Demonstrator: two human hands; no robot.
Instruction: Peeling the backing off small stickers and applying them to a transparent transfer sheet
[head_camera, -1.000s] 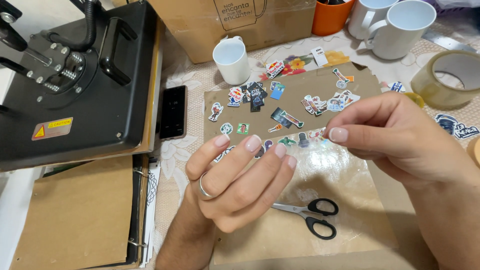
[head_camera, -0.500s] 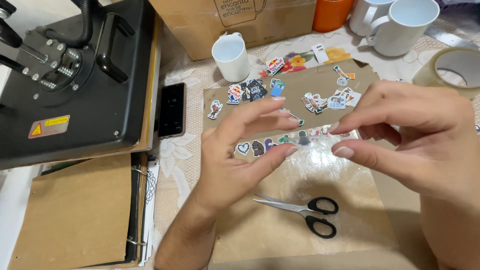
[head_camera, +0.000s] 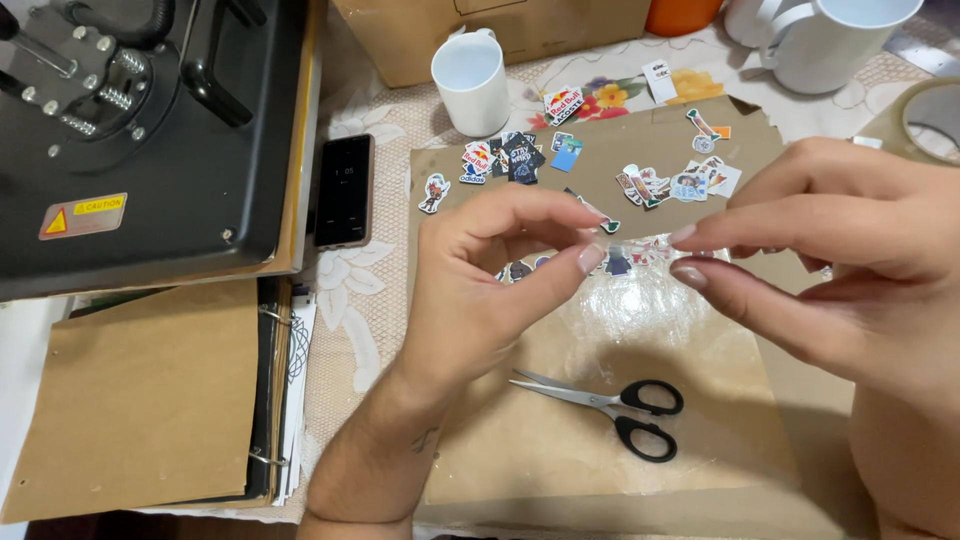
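Nearest the camera, a pair of black-handled scissors (head_camera: 610, 405) lay shut on the brown paper sheet (head_camera: 560, 450), blades pointing left. Just beyond the scissors, both hands hovered over that sheet. The left hand (head_camera: 490, 270) was curled, its thumb and forefinger pinched on the left end of a strip of clear tape (head_camera: 635, 250) with small stickers stuck to it. The right hand (head_camera: 830, 250) pinched the strip's right end between thumb and forefinger, its other fingers loosely extended. The strip was stretched between the two hands, above a glossy clear film (head_camera: 640, 320) that lay on the sheet beyond the scissors.

Left of the scissors, well apart, lay a brown-covered ring binder (head_camera: 140, 400). Farther from the scissors, loose cut-out stickers (head_camera: 515, 160) were scattered on the sheet's far part, and a dark phone (head_camera: 345, 190) lay beside a black heat press (head_camera: 130, 130) at far left. Beyond the stickers stood a white mug (head_camera: 470, 80) and a cardboard box (head_camera: 500, 30); to the far right of the scissors, another white mug (head_camera: 835, 45) and a roll of tape (head_camera: 930, 115).
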